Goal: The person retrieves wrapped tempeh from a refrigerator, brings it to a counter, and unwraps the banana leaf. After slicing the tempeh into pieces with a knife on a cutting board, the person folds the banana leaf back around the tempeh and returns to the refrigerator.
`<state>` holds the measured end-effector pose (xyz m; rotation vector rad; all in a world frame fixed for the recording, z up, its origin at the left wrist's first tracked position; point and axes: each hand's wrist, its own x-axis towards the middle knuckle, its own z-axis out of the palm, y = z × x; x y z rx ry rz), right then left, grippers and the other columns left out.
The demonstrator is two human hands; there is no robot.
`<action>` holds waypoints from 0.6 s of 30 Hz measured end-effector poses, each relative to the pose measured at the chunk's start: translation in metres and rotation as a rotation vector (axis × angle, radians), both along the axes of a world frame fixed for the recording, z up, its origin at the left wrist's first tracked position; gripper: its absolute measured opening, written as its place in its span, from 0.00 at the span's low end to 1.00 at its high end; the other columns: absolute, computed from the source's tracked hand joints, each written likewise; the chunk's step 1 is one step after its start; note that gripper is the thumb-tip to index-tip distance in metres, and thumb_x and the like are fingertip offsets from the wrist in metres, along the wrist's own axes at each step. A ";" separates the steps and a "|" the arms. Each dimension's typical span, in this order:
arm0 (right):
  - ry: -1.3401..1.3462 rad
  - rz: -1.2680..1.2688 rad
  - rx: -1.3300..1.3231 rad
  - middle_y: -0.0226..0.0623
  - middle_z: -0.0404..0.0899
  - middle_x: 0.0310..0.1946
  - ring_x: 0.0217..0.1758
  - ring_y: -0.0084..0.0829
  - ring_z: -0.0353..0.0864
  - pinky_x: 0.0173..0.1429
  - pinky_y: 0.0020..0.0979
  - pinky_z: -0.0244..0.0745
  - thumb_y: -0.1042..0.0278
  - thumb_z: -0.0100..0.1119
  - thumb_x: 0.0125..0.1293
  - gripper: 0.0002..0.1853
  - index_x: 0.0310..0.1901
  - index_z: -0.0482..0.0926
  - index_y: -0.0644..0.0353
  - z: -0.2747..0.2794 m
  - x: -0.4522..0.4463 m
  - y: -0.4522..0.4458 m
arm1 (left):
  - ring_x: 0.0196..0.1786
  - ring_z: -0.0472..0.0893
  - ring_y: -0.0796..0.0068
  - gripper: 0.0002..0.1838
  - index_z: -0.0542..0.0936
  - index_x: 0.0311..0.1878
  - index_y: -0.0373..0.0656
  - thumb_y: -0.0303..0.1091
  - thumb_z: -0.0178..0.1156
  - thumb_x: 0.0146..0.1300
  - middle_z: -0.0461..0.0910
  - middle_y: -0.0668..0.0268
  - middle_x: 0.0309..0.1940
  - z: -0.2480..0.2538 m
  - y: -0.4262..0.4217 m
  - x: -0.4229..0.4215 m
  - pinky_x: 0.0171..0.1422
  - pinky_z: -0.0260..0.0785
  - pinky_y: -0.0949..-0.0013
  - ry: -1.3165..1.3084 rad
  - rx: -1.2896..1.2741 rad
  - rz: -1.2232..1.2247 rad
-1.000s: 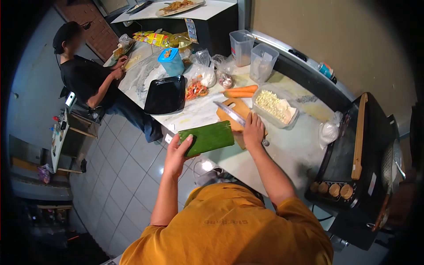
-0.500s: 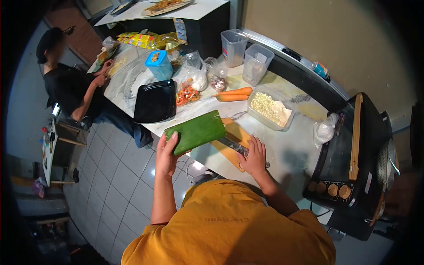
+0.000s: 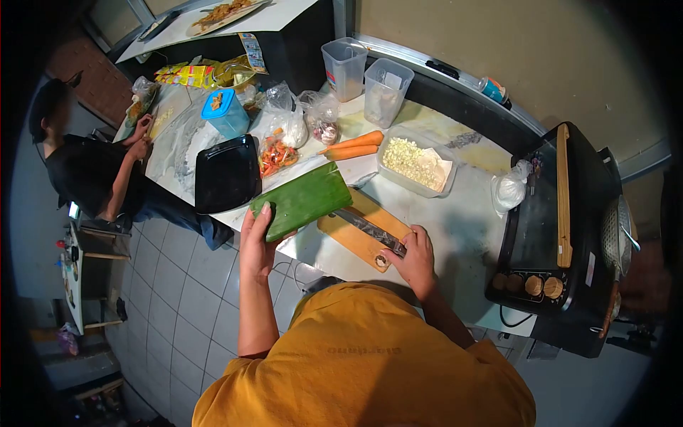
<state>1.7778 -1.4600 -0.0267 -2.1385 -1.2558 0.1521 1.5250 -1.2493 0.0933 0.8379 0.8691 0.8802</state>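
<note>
Over the near edge of the worktop (image 3: 462, 235), there's a flat green leaf piece (image 3: 302, 203) held up at a tilt, and the left hand (image 3: 257, 238) is clamped on its lower left end, thumb across the top face. The fingers underneath are mostly hidden, so I can't say how they're spread. The hands are well apart. The right hand (image 3: 415, 257) is closed around the handle end of a knife (image 3: 366, 229), whose blade slants across a wooden cutting board (image 3: 348, 240) and points up toward the leaf. The tip ends right by the leaf's lower edge, but honestly I can't tell if they're touching.

Just past the board are a couple of orange carrots (image 3: 353, 151), and right beside those a clear tub (image 3: 405, 182) with pale chopped bits in it. Left of the carrots there's a bag of red and orange pieces (image 3: 274, 158), then a black tray (image 3: 228, 174) near the worktop's edge. A blue-lidded container (image 3: 226, 121) stands behind the tray. Off to the right, a knotted bag with something white inside (image 3: 509, 192) sits next to a black oven (image 3: 537, 213) with a wooden handle. Over on the far left, another person in a dark top (image 3: 92, 167) has both hands at the worktop too.
</note>
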 end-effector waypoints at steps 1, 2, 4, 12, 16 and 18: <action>-0.071 0.015 -0.019 0.51 0.71 0.58 0.60 0.53 0.72 0.63 0.49 0.69 0.55 0.80 0.51 0.26 0.40 0.76 0.65 0.000 0.001 -0.007 | 0.52 0.86 0.66 0.21 0.75 0.63 0.44 0.44 0.59 0.74 0.83 0.61 0.53 -0.001 0.002 0.001 0.51 0.84 0.59 -0.002 0.003 -0.016; -0.143 0.030 -0.038 0.51 0.71 0.58 0.59 0.52 0.73 0.62 0.47 0.71 0.56 0.79 0.53 0.25 0.42 0.76 0.65 0.000 0.004 -0.012 | 0.52 0.86 0.66 0.21 0.75 0.63 0.44 0.44 0.59 0.74 0.83 0.61 0.53 -0.002 0.003 0.001 0.51 0.84 0.59 -0.005 0.005 -0.017; -0.124 0.077 -0.007 0.49 0.72 0.58 0.59 0.52 0.73 0.62 0.47 0.71 0.59 0.77 0.55 0.22 0.41 0.77 0.65 -0.001 0.012 -0.021 | 0.54 0.85 0.64 0.22 0.73 0.64 0.43 0.45 0.57 0.75 0.81 0.60 0.56 -0.005 0.006 0.001 0.54 0.82 0.57 0.019 -0.014 -0.038; 0.129 -0.010 0.220 0.44 0.77 0.34 0.33 0.43 0.78 0.39 0.36 0.75 0.71 0.66 0.66 0.07 0.39 0.77 0.62 0.016 0.021 -0.050 | 0.54 0.84 0.65 0.22 0.73 0.65 0.44 0.46 0.57 0.75 0.82 0.60 0.56 -0.005 0.011 0.001 0.54 0.81 0.59 0.031 -0.027 0.008; 0.161 -0.266 0.249 0.40 0.75 0.26 0.27 0.39 0.77 0.36 0.36 0.74 0.70 0.65 0.67 0.07 0.39 0.76 0.62 0.035 0.043 -0.046 | 0.54 0.84 0.68 0.22 0.74 0.64 0.45 0.46 0.57 0.75 0.82 0.62 0.56 -0.005 0.010 -0.001 0.53 0.81 0.60 0.082 -0.037 -0.008; 0.137 -0.392 0.198 0.38 0.73 0.20 0.23 0.38 0.76 0.34 0.35 0.73 0.68 0.65 0.67 0.09 0.39 0.76 0.63 0.045 0.069 -0.020 | 0.52 0.85 0.69 0.22 0.74 0.64 0.45 0.47 0.58 0.74 0.82 0.63 0.54 -0.009 0.006 0.001 0.51 0.82 0.61 0.109 -0.047 -0.061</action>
